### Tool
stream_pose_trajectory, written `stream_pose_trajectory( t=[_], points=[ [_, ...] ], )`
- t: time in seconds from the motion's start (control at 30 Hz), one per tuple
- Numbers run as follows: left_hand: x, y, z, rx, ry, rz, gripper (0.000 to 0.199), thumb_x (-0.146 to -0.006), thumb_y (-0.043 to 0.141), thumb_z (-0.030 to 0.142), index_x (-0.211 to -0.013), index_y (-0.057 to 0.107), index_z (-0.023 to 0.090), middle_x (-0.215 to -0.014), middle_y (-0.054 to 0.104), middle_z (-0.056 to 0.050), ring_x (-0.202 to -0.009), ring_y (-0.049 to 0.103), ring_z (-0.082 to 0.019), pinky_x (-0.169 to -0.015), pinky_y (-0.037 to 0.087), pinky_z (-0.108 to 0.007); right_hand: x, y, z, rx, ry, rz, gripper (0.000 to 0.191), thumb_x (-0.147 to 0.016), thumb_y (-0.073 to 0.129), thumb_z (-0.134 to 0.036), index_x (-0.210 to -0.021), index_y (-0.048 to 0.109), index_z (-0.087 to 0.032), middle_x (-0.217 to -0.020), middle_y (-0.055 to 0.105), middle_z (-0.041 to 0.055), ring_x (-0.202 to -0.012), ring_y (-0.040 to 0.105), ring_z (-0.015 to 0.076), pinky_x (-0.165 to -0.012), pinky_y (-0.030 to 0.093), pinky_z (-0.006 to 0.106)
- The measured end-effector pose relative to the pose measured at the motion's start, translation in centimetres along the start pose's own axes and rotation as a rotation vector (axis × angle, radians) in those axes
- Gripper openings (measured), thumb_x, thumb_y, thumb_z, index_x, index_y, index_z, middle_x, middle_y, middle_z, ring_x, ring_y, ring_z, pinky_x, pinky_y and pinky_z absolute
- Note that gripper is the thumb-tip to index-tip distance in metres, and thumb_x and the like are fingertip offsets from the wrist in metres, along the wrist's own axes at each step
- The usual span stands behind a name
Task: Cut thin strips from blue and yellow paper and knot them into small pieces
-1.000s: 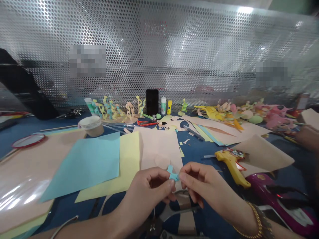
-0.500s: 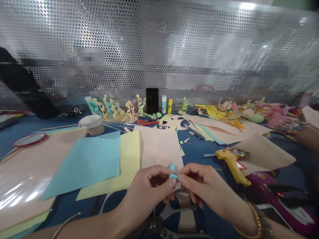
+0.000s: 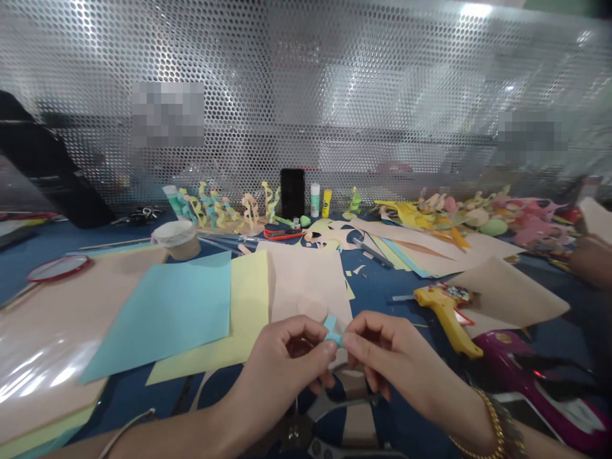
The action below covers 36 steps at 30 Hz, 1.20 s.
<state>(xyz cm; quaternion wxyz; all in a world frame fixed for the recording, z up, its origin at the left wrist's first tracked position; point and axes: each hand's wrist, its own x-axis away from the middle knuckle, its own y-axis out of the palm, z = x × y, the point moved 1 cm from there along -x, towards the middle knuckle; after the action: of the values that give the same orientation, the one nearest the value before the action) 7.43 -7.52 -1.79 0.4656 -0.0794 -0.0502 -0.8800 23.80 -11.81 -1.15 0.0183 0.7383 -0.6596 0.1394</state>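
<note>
A small folded strip of light-blue paper (image 3: 331, 324) is pinched between the fingertips of my two hands, low in the middle of the view. My left hand (image 3: 291, 357) has thumb and index finger closed on its left side. The thumb and index finger of my right hand (image 3: 382, 347) press together at its right end. Just beyond the fingers a peach paper disc (image 3: 313, 307) lies on a pale pink sheet (image 3: 306, 274). Beneath my hands are scissors (image 3: 329, 405), partly hidden, and paper strips.
Blue (image 3: 176, 306) and yellow (image 3: 253, 306) sheets lie left, beside a paper cup (image 3: 176, 239). A yellow glue gun (image 3: 442, 312) and purple tool (image 3: 530, 382) sit right. Behind stand a phone (image 3: 292, 193), glue sticks (image 3: 315, 201) and paper figures (image 3: 210, 207). Another person's hand (image 3: 593, 258) shows at right.
Both hands stay almost in place. The fingertips have shifted slightly, and a little more of the blue strip shows between them.
</note>
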Motion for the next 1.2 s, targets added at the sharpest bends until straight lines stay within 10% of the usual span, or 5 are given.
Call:
stream_pose_trajectory(
  t=[1.2],
  points=[
    [-0.04, 0.05, 0.00, -0.035, -0.006, 0.038, 0.013, -0.076, 0.066, 0.029, -0.076, 0.064, 0.016, -0.053, 0.060, 0.004, -0.047, 0.059, -0.010, -0.043, 0.045, -0.017, -0.10, 0.09, 0.44, 0.037, -0.018, -0.015, 0.022, -0.085, 0.057, -0.036, -0.077, 0.056, -0.016, -0.057, 0.048, -0.0071, -0.040, 0.043, 0.0031, -0.034, 0.035, 0.012]
  ],
)
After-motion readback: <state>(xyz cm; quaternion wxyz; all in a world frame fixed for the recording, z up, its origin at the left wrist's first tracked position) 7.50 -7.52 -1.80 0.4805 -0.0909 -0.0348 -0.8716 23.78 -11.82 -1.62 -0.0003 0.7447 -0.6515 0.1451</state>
